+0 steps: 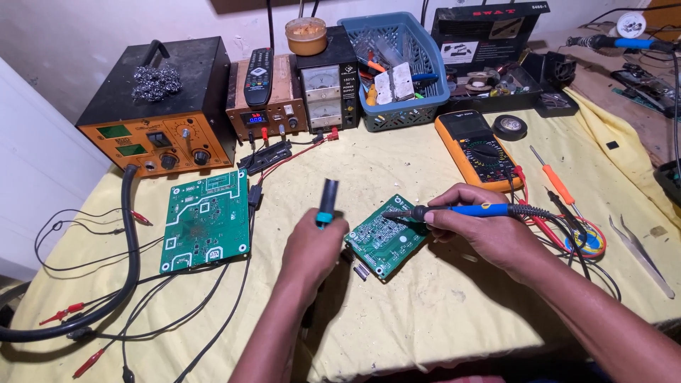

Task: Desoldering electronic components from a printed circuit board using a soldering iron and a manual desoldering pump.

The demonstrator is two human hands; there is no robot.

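The right hand [489,230] grips a soldering iron [461,211] by its blue handle, fingers wrapped tight, the tip laid on the upper left edge of a small green board [383,241]. That board lies tilted on the yellow cloth [425,305] between the two hands. The left hand [312,248] is closed around a black pump tool [327,202] with a teal band, held upright, just left of the small board; whether the tool's lower end touches the cloth is hidden by the hand. A small dark part [360,272] lies on the cloth just beside the board's lower left corner.

Left of the left hand, well apart, a larger green board [206,220] lies flat, with black leads and red clips trailing around it. Beyond it stands an orange-fronted station [159,106] with a thick black hose [131,241].

Beyond the right hand sits an orange multimeter [479,149], and beside it a black tape roll [509,127]. To the right of that hand lie an orange screwdriver [555,181] and tweezers [642,255]. Farther back stands a blue basket [433,64] of tools.
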